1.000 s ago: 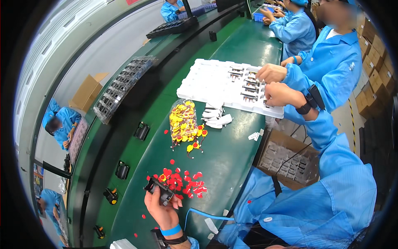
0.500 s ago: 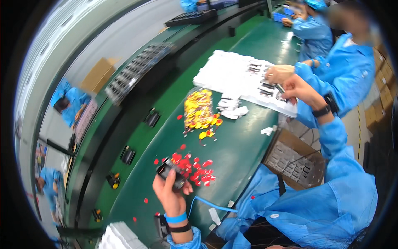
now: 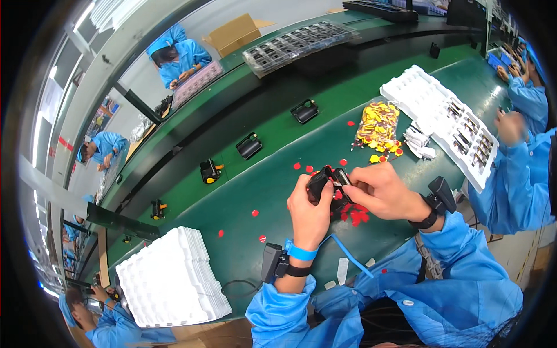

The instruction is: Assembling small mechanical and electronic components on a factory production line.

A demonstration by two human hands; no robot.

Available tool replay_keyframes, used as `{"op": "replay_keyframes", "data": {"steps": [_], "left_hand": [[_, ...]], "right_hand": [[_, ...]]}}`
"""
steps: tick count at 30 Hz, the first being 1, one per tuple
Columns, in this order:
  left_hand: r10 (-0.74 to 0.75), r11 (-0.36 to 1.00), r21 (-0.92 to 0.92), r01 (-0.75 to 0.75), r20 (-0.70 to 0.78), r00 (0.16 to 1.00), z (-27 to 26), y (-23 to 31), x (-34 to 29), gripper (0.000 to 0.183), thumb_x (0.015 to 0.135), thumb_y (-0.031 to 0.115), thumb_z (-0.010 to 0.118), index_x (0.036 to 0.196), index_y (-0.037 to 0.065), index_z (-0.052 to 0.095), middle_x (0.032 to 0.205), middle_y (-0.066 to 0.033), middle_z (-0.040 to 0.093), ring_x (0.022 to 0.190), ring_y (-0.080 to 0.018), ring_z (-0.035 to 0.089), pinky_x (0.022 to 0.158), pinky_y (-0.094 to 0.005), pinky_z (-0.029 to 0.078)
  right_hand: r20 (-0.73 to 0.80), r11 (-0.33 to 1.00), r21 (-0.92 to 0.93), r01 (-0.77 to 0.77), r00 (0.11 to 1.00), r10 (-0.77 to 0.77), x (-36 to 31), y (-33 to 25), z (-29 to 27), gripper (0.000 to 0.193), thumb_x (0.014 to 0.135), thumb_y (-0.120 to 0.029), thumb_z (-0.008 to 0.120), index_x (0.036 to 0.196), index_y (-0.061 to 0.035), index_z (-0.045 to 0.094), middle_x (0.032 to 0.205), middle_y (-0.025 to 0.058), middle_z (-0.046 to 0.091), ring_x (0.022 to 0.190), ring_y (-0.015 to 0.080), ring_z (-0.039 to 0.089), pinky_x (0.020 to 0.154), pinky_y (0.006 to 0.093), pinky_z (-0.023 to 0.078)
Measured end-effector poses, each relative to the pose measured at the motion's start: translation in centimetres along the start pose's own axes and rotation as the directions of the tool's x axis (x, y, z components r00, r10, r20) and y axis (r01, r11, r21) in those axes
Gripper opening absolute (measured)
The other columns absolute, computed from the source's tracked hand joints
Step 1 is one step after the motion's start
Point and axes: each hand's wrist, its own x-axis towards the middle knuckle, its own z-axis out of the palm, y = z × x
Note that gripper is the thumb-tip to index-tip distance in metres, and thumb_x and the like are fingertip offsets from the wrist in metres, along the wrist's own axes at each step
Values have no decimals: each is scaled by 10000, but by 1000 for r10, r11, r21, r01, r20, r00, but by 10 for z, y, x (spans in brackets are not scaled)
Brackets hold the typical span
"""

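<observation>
My left hand [image 3: 309,219] is wrapped round a black plastic housing [image 3: 318,184], held hollow side up above the green table. My right hand [image 3: 383,192] is closed at its right side, fingertips pinching a small black-and-silver part [image 3: 342,178] against the housing's opening. How far that part sits inside is hidden by the fingers. Beneath both hands lie scattered red discs [image 3: 355,217]. Beyond my right hand is a clear bag of yellow discs with wires [image 3: 377,123], some spilled in front of it, beside a small heap of white pieces [image 3: 419,142].
A white tray [image 3: 406,87] with rows of small dark parts stands at the right, near a co-worker's blue sleeve [image 3: 516,180]. Stacked white trays [image 3: 168,278] stand at the left. Black housings [image 3: 249,145] sit along the green conveyor [image 3: 278,130]. A blue cord [image 3: 351,255] runs from my left wristband.
My right hand has come from the white tray to the housing, carrying a small part. The housing in my left hand is turned opening up. The view has swung left.
</observation>
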Motion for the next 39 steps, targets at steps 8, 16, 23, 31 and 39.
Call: {"op": "replay_keyframes", "data": {"steps": [8,16,23,31,39], "left_hand": [[189,976,129,-175,-109,976,0,12,-1,195,902,141,682,896,-4,552,673,-91,621,590,-116,577,545,-300,443],[232,966,147,-214,-126,964,2,9,-2,194,894,119,694,875,-6,547,669,-70,614,584,-79,540,524,-271,424],[148,988,58,-142,-96,984,2,1,0,164,899,94,684,888,-6,555,678,-36,601,597,-51,522,519,-240,407],[207,977,-56,-205,37,978,3,2,1,190,890,126,697,937,5,559,685,-25,587,583,-46,502,506,-234,377],[244,963,127,-237,-44,969,-3,-1,-1,332,911,249,678,1098,25,520,637,-92,617,513,-229,595,506,-338,424]], "right_hand": [[80,995,92,-28,997,21,20,20,8,235,872,-114,668,711,7,547,555,94,503,467,162,483,456,318,350],[222,854,429,-293,951,214,18,30,8,233,909,-136,657,745,13,587,568,37,540,505,69,507,461,244,361],[112,953,285,-107,991,78,13,42,16,219,918,-147,663,784,16,606,584,41,556,517,71,520,469,246,377],[-30,952,304,-38,998,49,10,39,28,177,886,-109,662,787,25,600,583,79,558,515,131,510,488,303,395],[47,997,72,-26,999,23,39,40,19,173,837,-114,692,751,29,646,588,124,580,517,171,546,511,311,435]]}}
